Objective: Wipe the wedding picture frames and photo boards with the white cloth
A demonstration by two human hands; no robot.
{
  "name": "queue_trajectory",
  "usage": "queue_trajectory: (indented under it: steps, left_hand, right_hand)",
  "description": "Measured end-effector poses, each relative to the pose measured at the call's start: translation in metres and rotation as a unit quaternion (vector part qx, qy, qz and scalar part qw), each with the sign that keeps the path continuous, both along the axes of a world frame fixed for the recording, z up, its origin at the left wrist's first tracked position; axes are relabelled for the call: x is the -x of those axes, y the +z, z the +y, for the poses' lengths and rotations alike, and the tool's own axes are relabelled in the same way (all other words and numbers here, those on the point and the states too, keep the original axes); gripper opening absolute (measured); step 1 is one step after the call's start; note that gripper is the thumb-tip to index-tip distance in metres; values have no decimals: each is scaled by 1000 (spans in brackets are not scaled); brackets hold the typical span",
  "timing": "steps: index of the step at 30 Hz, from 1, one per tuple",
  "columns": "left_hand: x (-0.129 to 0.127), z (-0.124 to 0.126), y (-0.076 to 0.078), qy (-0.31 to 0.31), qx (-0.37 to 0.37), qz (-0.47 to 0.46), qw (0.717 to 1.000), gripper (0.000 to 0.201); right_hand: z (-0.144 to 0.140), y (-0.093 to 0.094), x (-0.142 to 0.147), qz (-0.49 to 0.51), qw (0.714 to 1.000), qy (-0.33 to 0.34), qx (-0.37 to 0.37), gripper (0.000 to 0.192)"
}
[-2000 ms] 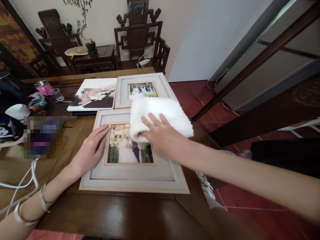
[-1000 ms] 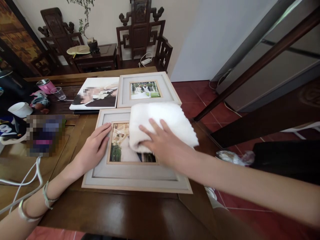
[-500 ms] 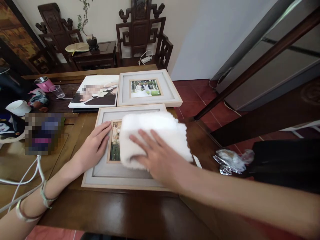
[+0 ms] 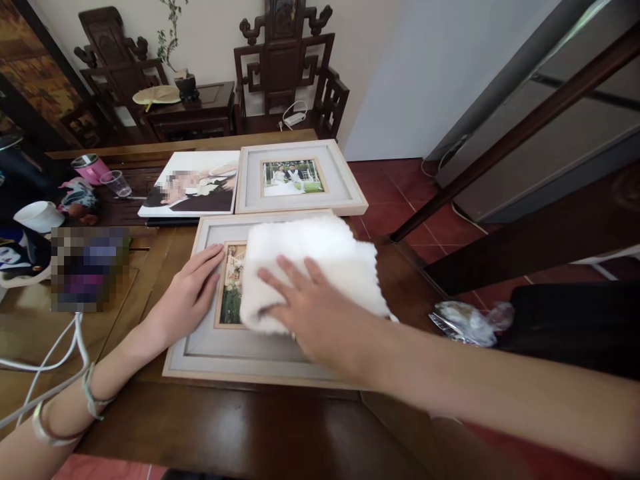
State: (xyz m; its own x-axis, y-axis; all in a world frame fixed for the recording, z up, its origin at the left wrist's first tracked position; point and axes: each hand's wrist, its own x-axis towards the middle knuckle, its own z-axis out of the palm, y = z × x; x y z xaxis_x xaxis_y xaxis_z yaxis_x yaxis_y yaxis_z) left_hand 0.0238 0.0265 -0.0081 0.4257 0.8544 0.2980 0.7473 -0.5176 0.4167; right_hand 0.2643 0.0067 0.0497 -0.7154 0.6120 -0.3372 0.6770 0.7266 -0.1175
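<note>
Frame (image 4: pixel 260 347), the big pale one lying flat on the wooden table (image 4: pixel 210 427), sits under both hands. Towel (image 4: pixel 313 267), white and folded, covers most of the photo beneath the right hand (image 4: pixel 320 313), whose fingers lie spread and flat on top, pressing rather than gripping. Left hand (image 4: pixel 187 297) rests open on the frame's left border, fingertips just touching the photo's edge. Wiping well likely means even, light pressure, with the left palm bracing so the frame cannot slide toward the second frame (image 4: pixel 297 180) beyond the fingertips
</note>
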Motion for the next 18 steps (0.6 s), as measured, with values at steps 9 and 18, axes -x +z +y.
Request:
queue_trajectory:
  steps: [9, 18]
  left_hand:
    - [-3, 0, 2, 7, 6, 15, 1000, 45]
    - [0, 0, 1, -8, -4, 27, 1000, 45]
  right_hand:
    - [-56, 5, 8, 139, 985, 67, 83, 24]
    - [41, -35, 10, 107, 978, 2, -178, 43]
